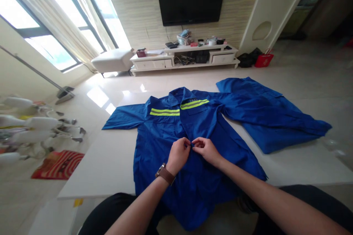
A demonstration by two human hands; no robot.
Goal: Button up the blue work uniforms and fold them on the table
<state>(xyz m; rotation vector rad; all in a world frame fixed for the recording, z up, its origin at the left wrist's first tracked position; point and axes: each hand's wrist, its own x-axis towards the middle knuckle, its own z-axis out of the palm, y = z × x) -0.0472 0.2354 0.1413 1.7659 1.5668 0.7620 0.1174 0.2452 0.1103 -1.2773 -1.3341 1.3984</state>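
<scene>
A blue work jacket (pixel 162 154) with yellow-green reflective stripes across the chest lies front side up on a white table, its collar facing away from me and its hem hanging over the near edge. Midway down the front opening, my left hand (pixel 180 150) pinches the fabric edge. My right hand (pixel 206 149) is closed on the opposite edge, fingertips almost touching those of the left. Any button between the fingers is too small to make out. One jacket sleeve reaches left; the other lies across a folded blue garment (pixel 264 139) on the right.
The white table (pixel 93 161) extends to both sides of the jacket. Beyond it stand a low TV cabinet (pixel 154 64) and a white stool (pixel 113 60). Several shoes (pixel 41 125) on a rack and a red mat (pixel 59 165) are at the left. My knees are under the near edge.
</scene>
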